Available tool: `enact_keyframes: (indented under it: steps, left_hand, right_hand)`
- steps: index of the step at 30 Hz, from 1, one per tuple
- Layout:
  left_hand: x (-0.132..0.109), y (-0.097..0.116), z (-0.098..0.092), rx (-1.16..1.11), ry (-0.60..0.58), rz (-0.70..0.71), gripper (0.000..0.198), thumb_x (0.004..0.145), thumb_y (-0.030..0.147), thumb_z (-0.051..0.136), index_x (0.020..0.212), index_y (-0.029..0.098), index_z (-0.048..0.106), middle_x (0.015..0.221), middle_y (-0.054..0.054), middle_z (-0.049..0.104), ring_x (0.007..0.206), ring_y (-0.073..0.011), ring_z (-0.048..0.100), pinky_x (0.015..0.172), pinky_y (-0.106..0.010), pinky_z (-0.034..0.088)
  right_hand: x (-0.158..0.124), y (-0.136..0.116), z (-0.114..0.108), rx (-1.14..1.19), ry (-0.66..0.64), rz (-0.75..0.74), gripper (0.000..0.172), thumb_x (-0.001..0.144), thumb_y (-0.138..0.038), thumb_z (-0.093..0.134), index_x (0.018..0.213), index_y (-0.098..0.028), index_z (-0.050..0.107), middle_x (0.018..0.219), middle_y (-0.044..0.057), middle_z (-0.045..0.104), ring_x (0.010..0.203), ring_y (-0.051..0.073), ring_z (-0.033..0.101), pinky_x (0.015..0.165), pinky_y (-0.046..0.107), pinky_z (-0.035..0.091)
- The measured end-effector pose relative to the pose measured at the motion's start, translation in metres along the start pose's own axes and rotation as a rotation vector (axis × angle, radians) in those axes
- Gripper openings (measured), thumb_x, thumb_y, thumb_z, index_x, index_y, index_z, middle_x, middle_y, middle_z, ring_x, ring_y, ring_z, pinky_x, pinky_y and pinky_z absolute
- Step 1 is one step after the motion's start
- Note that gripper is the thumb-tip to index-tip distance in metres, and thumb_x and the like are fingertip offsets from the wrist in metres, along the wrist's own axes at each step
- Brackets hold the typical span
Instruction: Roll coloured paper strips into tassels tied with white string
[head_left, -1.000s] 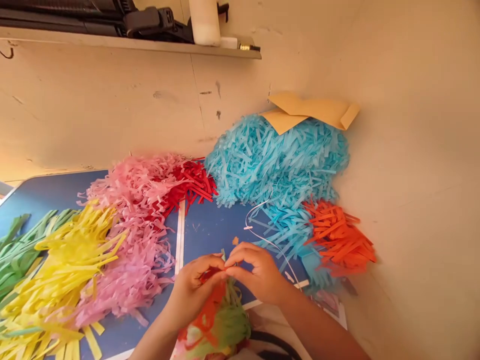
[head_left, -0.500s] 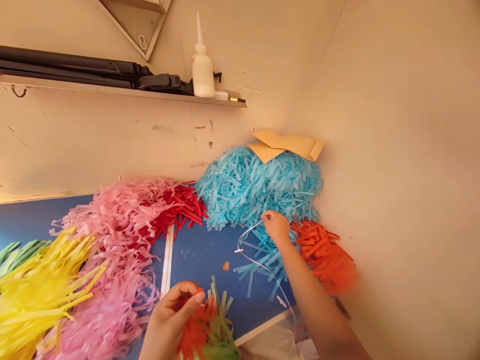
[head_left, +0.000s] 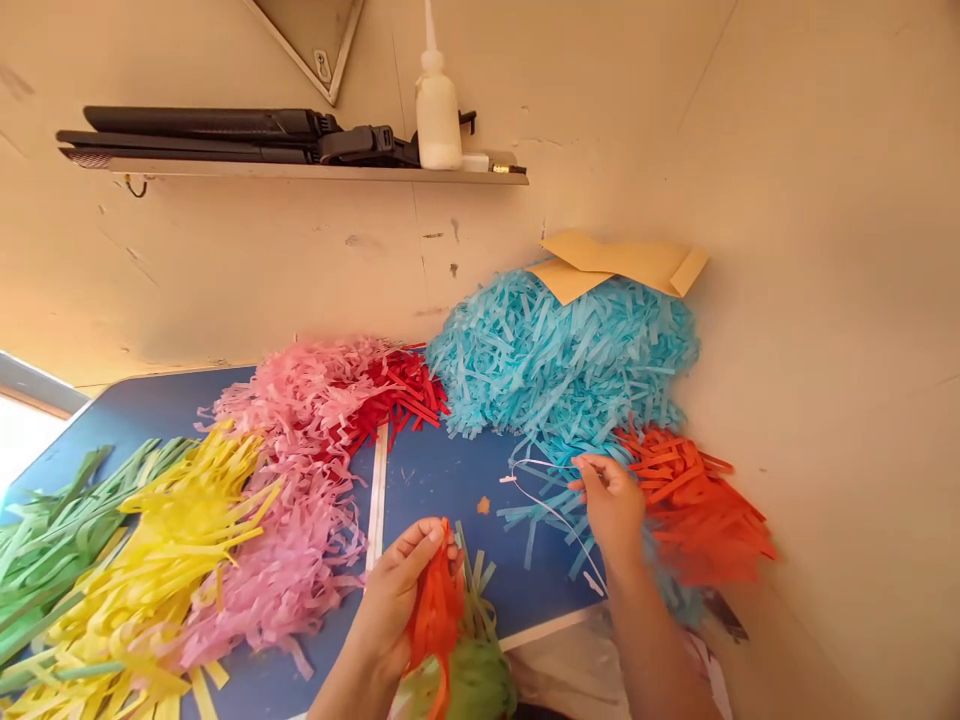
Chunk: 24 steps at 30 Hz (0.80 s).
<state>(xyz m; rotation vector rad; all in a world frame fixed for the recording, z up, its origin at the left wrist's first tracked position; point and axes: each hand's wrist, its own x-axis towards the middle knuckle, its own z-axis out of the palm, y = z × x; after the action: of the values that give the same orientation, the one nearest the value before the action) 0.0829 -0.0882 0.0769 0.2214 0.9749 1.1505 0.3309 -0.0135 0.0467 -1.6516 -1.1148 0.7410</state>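
My left hand (head_left: 409,575), low in the middle, pinches the top of an orange-red paper tassel (head_left: 435,610) that hangs down over green strips (head_left: 469,675). To the right, my right hand (head_left: 611,500) is closed on the end of a thin white string (head_left: 551,510). The string curves down over the blue table and carries small white pieces. Behind my right hand lies a large heap of light blue paper fringe (head_left: 562,360). An orange-red bunch (head_left: 697,510) rests just right of that hand.
Pink (head_left: 300,400), red (head_left: 401,395), yellow (head_left: 172,520) and green (head_left: 82,530) fringe covers the left of the blue table (head_left: 427,480). Yellow-orange paper (head_left: 630,262) tops the blue heap. A wall shelf (head_left: 315,172) holds a white bottle (head_left: 439,120) and black items.
My right hand has moved down and right with the string. My left hand has lifted slightly and the orange-red tassel now hangs in clearer view. The camera view has shifted left.
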Motion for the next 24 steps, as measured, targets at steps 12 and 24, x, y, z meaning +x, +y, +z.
enact_keyframes:
  steps: [12, 24]
  left_hand:
    - [-0.002, -0.026, 0.018, 0.081, -0.138, 0.051, 0.03, 0.067, 0.037, 0.085, 0.072, 0.015, 0.066, 0.062, 0.0, 0.063, 0.059, -0.0093, 0.055, 0.057, -0.018, 0.043]
    - [0.003, -0.007, -0.006, 0.319, -0.017, 0.058, 0.036, 0.06, 0.043, 0.087, 0.082, 0.018, 0.074, 0.063, -0.001, 0.068, 0.056, -0.0127, 0.06, 0.056, -0.022, 0.047]
  right_hand:
    - [-0.091, -0.045, 0.049, 0.42, -0.588, 0.041, 0.016, 0.082, -0.031, 0.064, 0.078, -0.019, 0.073, 0.063, 0.001, 0.07, 0.054, 0.017, 0.068, 0.053, 0.025, 0.055]
    - [-0.085, -0.044, 0.036, 0.203, -0.63, -0.063, 0.024, 0.089, -0.032, 0.057, 0.072, -0.021, 0.069, 0.061, -0.001, 0.067, 0.051, 0.013, 0.063, 0.053, 0.022, 0.049]
